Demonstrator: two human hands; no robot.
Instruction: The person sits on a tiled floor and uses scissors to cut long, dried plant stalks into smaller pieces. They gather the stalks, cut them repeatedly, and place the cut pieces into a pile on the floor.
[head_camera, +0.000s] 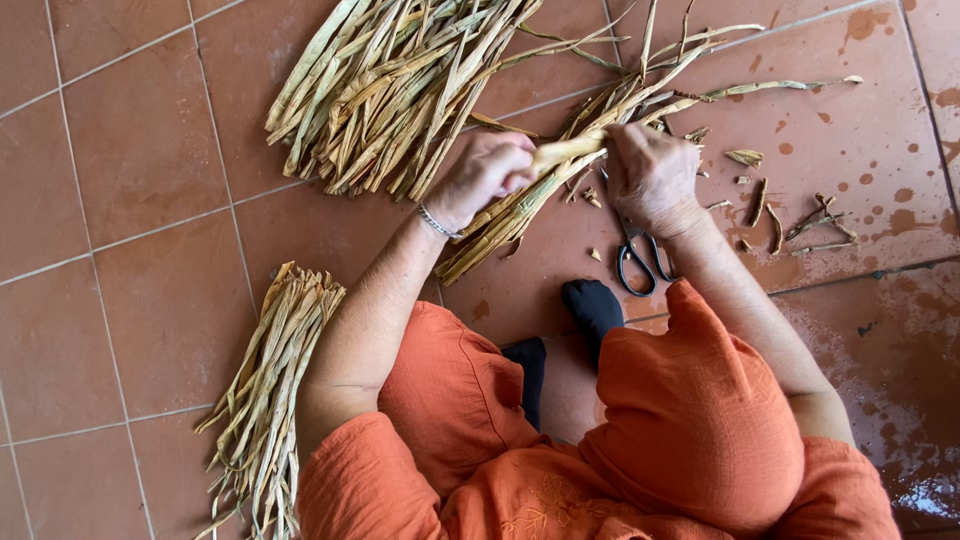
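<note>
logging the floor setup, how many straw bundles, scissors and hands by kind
dried straw bundles: 3 (big pile, held bundle, left bundle)
scissors: 1
hands: 2 (left hand, right hand)
total: 6

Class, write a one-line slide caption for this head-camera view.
Seated on terracotta tiles, left hand and right hand grip a dried leaf strip beside scissors.
</note>
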